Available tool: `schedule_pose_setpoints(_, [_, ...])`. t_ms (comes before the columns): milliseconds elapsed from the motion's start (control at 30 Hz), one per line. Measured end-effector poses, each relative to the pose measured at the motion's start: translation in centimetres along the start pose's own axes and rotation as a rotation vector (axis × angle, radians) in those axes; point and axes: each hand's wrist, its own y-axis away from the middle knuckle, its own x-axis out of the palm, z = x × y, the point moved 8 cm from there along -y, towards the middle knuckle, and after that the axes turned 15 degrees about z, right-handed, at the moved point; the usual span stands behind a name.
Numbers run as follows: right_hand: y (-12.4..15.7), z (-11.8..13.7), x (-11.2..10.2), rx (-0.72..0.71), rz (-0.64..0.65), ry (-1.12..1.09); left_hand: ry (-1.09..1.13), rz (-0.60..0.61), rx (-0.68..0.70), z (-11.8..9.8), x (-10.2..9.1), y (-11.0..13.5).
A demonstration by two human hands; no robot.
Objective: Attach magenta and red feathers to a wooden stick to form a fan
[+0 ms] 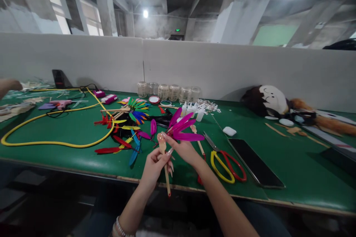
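A green-topped workbench (244, 170) runs along a white partition (211, 66). Six clear glass jars (168, 92) stand in a row at the back of the bench, and a plush toy with a smiling face (267, 100) lies further right. Yellow rubber tubing (52, 142) loops across the left side, near a pink hot glue gun (59, 103). Scissors with red and yellow handles (225, 166) lie just beside a black smartphone (254, 163), with a small white block (229, 131) beyond them.

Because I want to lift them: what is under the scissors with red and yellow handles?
Green table top shows through the scissors' handle loops. The area directly beneath the blades and handles is covered and cannot be seen.
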Motion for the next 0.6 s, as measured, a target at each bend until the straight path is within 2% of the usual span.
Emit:
schedule_pose_setpoints(100, [-0.1, -0.3, 0.1, -0.031, -0.106, -0.109, -0.007, 0.016, -0.002, -0.1, 0.2, 0.0])
schedule_pose_setpoints(233, [-0.1, -1.2, 0.0, -0.011, -0.135, -0.242, -0.023, 0.035, -0.009, -0.1, 0.5, 0.1])
schedule_pose_setpoints(433, [-0.3, -1.2, 0.4, -0.002, -0.062, -0.275, -0.044, 0.045, -0.017, 0.0, 0.6, 0.1])
schedule_pose_setpoints(600, [-0.3, -0.9, 0.2, -0.046, -0.066, -0.280, -0.046, 0.048, -0.023, 0.0, 0.6, 0.0])
